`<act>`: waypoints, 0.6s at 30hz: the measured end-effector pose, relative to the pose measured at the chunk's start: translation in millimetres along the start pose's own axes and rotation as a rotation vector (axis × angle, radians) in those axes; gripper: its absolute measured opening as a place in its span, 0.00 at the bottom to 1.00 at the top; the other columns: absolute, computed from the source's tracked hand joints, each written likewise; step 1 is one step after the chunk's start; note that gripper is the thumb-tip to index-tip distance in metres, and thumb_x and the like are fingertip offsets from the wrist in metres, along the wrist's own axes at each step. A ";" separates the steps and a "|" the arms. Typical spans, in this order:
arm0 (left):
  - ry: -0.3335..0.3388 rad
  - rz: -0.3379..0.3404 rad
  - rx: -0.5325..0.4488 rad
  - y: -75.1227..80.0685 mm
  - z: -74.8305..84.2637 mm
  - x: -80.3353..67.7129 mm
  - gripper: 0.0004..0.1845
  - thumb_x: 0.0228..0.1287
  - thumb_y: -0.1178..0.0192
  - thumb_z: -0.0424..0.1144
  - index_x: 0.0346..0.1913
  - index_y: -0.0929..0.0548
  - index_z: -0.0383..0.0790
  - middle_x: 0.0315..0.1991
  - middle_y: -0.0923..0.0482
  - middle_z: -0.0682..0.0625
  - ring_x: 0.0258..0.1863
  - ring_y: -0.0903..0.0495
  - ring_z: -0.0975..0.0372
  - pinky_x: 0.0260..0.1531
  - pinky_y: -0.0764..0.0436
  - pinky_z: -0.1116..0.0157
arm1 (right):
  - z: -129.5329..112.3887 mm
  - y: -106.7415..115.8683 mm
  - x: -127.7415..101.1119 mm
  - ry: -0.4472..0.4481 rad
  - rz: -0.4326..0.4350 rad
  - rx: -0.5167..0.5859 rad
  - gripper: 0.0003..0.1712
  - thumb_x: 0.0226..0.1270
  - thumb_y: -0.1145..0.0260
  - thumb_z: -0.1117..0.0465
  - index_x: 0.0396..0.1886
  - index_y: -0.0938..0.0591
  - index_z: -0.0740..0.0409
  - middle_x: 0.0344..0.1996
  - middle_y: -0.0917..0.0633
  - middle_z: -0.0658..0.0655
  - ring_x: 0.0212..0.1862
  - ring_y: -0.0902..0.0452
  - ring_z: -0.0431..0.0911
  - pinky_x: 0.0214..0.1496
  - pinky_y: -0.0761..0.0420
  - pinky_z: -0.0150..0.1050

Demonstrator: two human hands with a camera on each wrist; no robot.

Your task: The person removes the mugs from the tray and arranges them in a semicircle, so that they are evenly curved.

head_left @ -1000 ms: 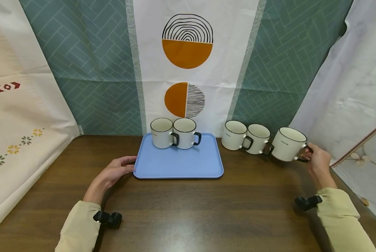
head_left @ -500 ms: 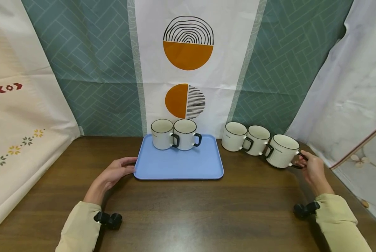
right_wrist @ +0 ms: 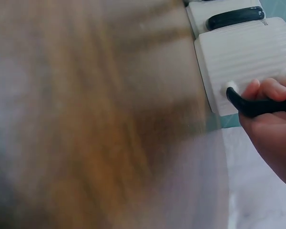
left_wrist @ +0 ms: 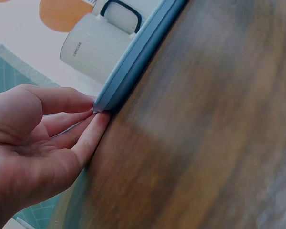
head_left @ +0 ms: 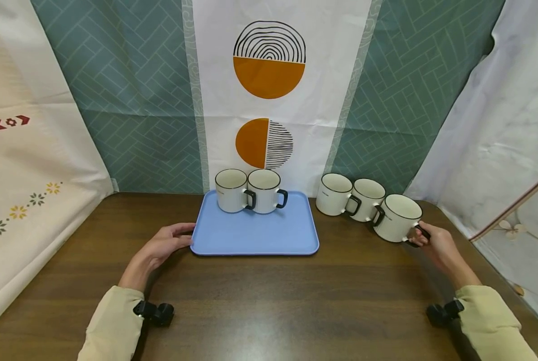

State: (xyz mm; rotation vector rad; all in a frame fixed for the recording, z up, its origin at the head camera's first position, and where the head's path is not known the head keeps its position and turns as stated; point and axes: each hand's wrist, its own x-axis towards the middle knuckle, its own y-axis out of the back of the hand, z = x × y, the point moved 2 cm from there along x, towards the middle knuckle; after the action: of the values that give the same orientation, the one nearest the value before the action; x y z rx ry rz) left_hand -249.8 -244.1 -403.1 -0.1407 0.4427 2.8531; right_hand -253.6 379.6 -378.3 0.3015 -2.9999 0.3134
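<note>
My right hand (head_left: pixel 438 245) grips the black handle of a white dark-rimmed mug (head_left: pixel 394 220), which stands upright at the right end of a row. In the right wrist view, fingers wrap the handle (right_wrist: pixel 257 109) beside the mug's ribbed side. The neighbouring mug (head_left: pixel 366 193) overlaps it, its handle reaching across this mug's side. A further mug (head_left: pixel 332 198) stands at the row's left end. My left hand (head_left: pixel 163 245) pinches the left edge of a blue tray (head_left: pixel 255 240), fingertips at its rim in the left wrist view. Two matching mugs stand on it, one left (head_left: pixel 228 196), one right (head_left: pixel 261 198).
The brown wooden table (head_left: pixel 278 306) stretches toward me in front of the tray. Behind the mugs hangs a green and white patterned cloth (head_left: pixel 152 125). Pale cloths line the left (head_left: pixel 34 150) and right (head_left: pixel 499 145) sides.
My right hand has brought its mug leftward and down toward the front, close against the row. The left hand, the tray and the other mugs stay where they were.
</note>
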 end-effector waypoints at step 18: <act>-0.012 -0.016 -0.011 -0.1 -0.6 -1.1 0.30 0.69 0.46 0.30 0.69 0.42 0.22 0.67 0.41 0.27 0.61 0.32 0.45 0.61 0.32 0.53 | -9.5 -23.2 -11.3 -0.057 0.130 -0.470 0.24 0.79 0.54 0.60 0.35 0.21 0.76 0.25 0.18 0.50 0.28 0.21 0.38 0.35 0.21 0.30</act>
State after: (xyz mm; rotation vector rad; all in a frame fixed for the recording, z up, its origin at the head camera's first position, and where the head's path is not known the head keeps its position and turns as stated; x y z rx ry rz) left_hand -248.7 -244.5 -403.5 -0.1290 0.4215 2.8400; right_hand -236.9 361.5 -366.1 0.0700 -3.0313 -0.3953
